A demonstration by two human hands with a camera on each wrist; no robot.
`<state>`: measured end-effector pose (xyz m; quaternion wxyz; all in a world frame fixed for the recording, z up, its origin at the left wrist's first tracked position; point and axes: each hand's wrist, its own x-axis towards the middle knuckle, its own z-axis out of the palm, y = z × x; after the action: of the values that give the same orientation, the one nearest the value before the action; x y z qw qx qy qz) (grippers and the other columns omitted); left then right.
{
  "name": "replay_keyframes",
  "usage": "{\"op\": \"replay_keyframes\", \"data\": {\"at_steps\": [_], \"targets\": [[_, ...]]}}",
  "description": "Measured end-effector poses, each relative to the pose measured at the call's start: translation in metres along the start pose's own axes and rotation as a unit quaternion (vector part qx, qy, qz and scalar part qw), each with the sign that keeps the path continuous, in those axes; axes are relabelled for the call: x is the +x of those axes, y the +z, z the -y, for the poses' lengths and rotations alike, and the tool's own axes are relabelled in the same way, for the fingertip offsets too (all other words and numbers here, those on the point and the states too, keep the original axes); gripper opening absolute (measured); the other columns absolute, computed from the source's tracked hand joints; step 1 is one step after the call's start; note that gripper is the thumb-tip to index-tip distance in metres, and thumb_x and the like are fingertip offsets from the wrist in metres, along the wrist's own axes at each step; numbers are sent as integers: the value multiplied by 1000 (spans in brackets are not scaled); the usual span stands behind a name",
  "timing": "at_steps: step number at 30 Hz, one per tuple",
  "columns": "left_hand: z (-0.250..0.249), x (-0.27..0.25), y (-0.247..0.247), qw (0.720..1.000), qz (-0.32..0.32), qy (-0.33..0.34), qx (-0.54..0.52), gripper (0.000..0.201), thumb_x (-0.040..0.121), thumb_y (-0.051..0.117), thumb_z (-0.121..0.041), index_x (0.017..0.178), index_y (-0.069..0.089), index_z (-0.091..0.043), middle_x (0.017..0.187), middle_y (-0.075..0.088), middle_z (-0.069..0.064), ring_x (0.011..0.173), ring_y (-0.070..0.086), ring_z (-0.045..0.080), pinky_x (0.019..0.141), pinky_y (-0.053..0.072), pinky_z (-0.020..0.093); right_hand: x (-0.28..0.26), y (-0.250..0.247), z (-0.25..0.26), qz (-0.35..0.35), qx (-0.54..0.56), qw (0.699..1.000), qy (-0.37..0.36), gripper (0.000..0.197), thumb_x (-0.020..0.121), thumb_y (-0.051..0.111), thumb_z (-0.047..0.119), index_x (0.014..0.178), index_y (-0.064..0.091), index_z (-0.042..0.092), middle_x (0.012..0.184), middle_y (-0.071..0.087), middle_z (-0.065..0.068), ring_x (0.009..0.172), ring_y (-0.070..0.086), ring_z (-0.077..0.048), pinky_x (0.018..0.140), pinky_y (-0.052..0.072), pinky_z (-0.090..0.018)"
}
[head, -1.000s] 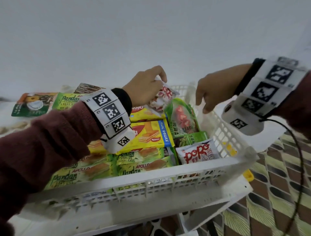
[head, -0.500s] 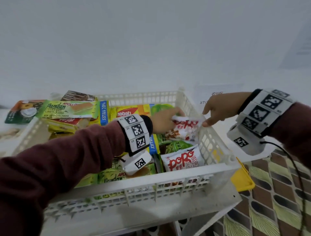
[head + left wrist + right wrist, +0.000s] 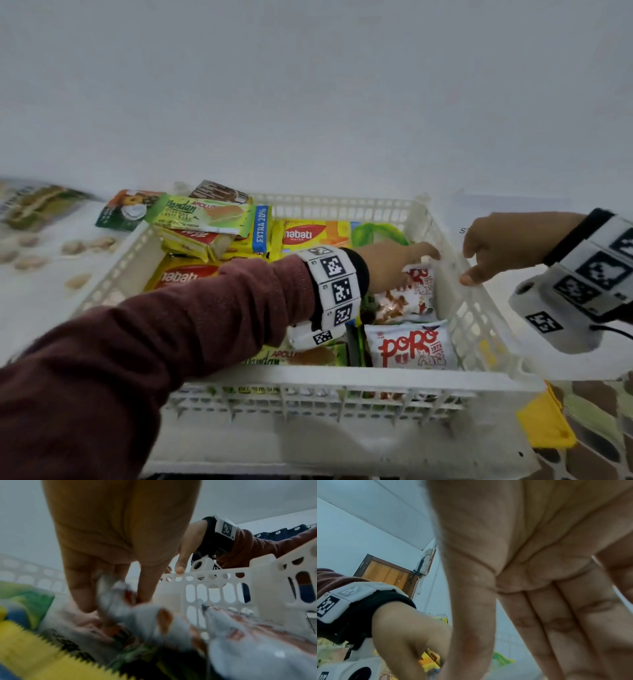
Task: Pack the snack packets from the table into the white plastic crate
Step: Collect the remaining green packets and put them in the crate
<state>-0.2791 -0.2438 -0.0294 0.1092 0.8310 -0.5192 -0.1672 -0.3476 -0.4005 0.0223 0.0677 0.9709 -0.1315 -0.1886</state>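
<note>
Pandan packet [image 3: 202, 214] perhaps atop crate [image 3: 346, 382] rim

Left hand [image 3: 390, 270] pinches downward; right hand [image 3: 496, 246] hovers, fingers straight.

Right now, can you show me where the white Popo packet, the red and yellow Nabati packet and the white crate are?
white Popo snack packet [image 3: 409, 346], head view, on the red lettering.
red and yellow Nabati wafer packet [image 3: 310, 234], head view, on its red logo.
white plastic crate [image 3: 342, 378], head view, on the near rim.
</note>
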Motion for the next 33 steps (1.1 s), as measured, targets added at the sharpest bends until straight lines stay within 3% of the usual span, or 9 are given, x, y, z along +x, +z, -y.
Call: {"op": "replay_keyframes", "data": {"at_steps": [2,7,13,16,18,21,25,29,33], "targets": [[-1,-1,3,998,30,14,54,52,93,45,-3,139,36,-25,135,47,15,103,58,26,83,50,33,2,1,-2,-2,-9,1000,-6,65,72,66,57,117,55,11,100,67,-4,95,64,-18,90,50,-33],[-5,1,10,983,24,49,177,48,93,45,-7,136,45,-28,140,36,10,129,37,27,101,35,32,2,-2,-1,5,-14,1000,-9,63,71,67,56,116,54,13,101,65,-2,95,64,-17,89,49,-30],[14,-24,-46,992,-107,1,63,39,93,50,-21,131,49,-23,128,44,8,114,47,22,88,35,23,-10,-25,22,40,-113,993,10,64,78,57,60,122,56,12,109,66,0,95,60,-17,85,44,-26],[41,-63,-98,978,-205,-36,31,35,92,53,-23,128,52,-20,124,51,8,99,47,12,81,31,18,-20,-55,53,-33,-110,992,-57,53,82,58,52,124,54,20,94,59,10,87,47,-10,81,37,-20],[65,-88,-123,967,-235,-87,39,34,92,53,-21,126,54,-20,124,53,7,93,44,9,79,31,17,-22,-74,84,-95,-92,983,-127,48,84,58,46,126,53,22,109,62,4,86,42,-8,77,33,-19],[105,-117,-141,955,-210,-194,81,36,91,54,-19,126,54,-19,127,54,8,105,50,17,91,35,23,-14,-90,140,-169,-33,957,-235,46,86,58,40,128,52,21,118,62,-3,86,45,-11,80,36,-22],[149,-138,-143,943,-97,-298,116,40,91,56,-17,130,51,-13,132,51,9,120,48,24,98,36,29,16,-93,217,-180,9,926,-332,53,89,56,37,136,42,17,128,55,-7,113,52,-22,89,38,-25],[173,-149,-144,945,-23,-319,75,38,95,49,-16,133,49,-12,129,54,9,95,50,18,60,42,16,54,-86,266,-147,16,935,-321,73,82,65,35,143,29,16,130,52,-10,117,51,-25,92,40,-28],[185,-152,-143,952,-16,-304,39,38,99,39,-13,137,42,-6,134,50,18,94,46,18,39,39,5,65,-81,275,-135,38,941,-309,76,77,73,26,140,33,10,131,49,-10,119,48,-25,84,36,-21]]}}
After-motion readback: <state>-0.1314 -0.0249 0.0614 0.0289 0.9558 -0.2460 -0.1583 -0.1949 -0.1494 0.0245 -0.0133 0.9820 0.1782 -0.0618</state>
